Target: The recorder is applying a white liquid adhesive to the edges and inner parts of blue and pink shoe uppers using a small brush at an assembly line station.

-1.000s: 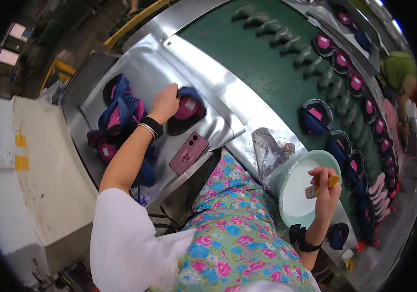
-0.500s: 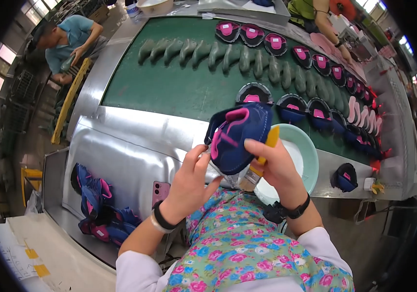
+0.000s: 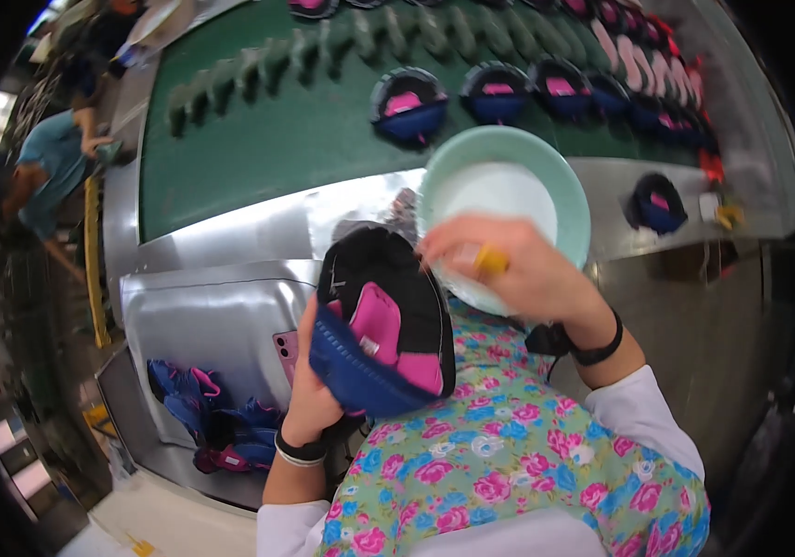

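Observation:
My left hand (image 3: 309, 395) grips a navy shoe upper (image 3: 355, 371) by its side, in front of my apron. The upper's black edge and pink lining face up at me. My right hand (image 3: 532, 269), blurred, is closed round a brush with a yellow handle (image 3: 492, 261); its bristles are hidden. That hand is beside the upper's black edge and over the near part of a pale green basin (image 3: 572, 200) with white contents. Whether the brush touches the upper, I cannot tell.
A green work surface (image 3: 258, 176) bears rows of dark green shoe lasts (image 3: 300, 56) and several uppers (image 3: 495, 93). More uppers (image 3: 202, 399) lie in the metal tray at left, by a pink phone (image 3: 286, 351). One upper (image 3: 657, 204) sits at right. A person (image 3: 49, 167) stands far left.
The upper has come lower and nearer, turned from its outer side to its black edge and lining. My right hand has let go of it and holds only the brush. My view has shifted.

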Tool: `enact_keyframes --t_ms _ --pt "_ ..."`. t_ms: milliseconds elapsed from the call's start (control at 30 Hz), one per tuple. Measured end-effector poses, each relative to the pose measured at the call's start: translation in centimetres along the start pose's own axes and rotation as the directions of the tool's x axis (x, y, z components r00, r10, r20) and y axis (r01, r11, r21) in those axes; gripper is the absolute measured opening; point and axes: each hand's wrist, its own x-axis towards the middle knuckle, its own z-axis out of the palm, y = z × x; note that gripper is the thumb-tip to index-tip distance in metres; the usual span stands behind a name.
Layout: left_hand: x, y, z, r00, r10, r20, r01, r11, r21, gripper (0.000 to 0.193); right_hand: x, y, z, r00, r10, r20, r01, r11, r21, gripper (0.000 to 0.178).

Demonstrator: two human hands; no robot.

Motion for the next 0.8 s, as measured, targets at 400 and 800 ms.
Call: enact_keyframes --t_ms 400,800 --pt "0.2 -2.5 0.1 0.756 -0.507 0.414 0.539 0.841 0.046 0.067 -10.4 17.1 -0.2 0.684 0.325 -0.653 -0.504 0.857 -0.102 0.022" --pt "5.7 -7.1 4.2 0.898 -0.415 0.148 0.44 0.84 -0.317 0.073 -7.1 7.3 -2.3 0.797 0.16 -0.583 -0.048 0.978 0.203 0.02"
